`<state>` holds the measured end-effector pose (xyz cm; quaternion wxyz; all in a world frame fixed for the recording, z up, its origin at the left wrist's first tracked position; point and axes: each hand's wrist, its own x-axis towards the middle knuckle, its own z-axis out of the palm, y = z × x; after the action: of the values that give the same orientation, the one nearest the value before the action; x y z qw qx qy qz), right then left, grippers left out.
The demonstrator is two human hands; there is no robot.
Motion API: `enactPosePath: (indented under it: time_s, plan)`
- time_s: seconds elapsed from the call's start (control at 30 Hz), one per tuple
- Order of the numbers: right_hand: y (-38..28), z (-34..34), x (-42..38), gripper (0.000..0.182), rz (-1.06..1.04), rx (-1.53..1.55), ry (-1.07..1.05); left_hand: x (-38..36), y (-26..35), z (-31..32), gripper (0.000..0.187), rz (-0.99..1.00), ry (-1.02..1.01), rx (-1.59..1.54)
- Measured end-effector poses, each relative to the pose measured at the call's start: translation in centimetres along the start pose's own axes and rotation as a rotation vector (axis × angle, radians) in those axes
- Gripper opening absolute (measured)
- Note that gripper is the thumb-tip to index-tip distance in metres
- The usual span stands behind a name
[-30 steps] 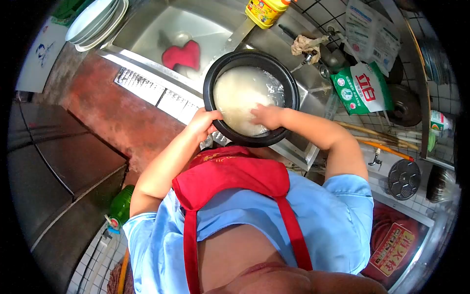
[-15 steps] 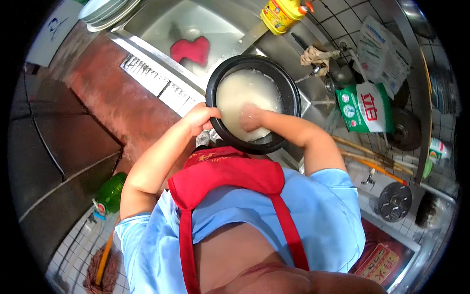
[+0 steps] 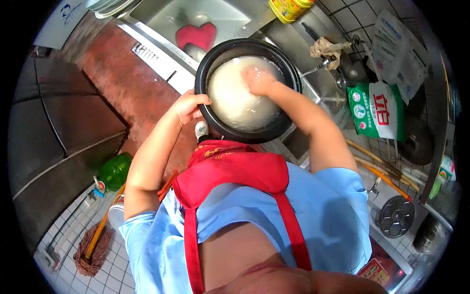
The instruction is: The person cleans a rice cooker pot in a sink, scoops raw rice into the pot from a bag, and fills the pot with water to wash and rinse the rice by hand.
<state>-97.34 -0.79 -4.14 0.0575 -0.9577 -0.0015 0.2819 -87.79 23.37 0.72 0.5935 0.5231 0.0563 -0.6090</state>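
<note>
A round black pot with a thick rim is held at the sink's front edge. Inside it is cloudy white water with a pale mass like rice in it. My left hand grips the pot's left rim, thumb over the edge. Reaching in from the right, my right hand is in the white water near the far side. Its fingers are under the surface and blurred, so their pose is hidden.
Behind the pot, a sink basin holds water and a red cloth-like piece. A yellow bottle, a tap and a green-and-white bag are at the right. Stacked plates stand at upper left.
My right hand has moved within the pot from the near middle toward the far side, and the water swirls. The pot is slightly farther up and left in view; my left hand stays on its rim.
</note>
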Motion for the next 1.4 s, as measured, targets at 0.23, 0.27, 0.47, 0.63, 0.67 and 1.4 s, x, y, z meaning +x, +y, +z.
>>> enactPosePath:
  time_s: [0.23,0.27,0.47,0.63,0.67,1.4]
  plan:
    - [0.2,1.7,-2.7,0.082,0.203,0.385,-0.296,-0.3,-0.7,1.4,0.024,0.104,0.127,-0.109]
    - [0.0,1.7,-3.0,0.089,0.182,0.445,-0.318,-0.8,-0.5,2.1,0.024,0.122,0.196,-0.147]
    - [-6.7,-2.4,-7.6,0.116,0.24,1.219,-0.376,0.5,-1.6,-0.5,0.029,0.101,0.002,0.0]
    - [-10.6,-0.8,-4.4,0.073,0.238,1.701,-0.056,1.1,-1.4,-0.7,0.02,0.015,-0.097,0.063]
    - [-9.3,7.9,1.2,0.07,0.033,1.45,0.32,1.0,-1.4,-0.5,0.019,0.005,-0.062,0.053]
    - [-4.0,3.4,-5.0,0.056,0.087,0.092,-0.12,-0.7,-0.6,0.3,0.033,0.091,-0.128,-0.005]
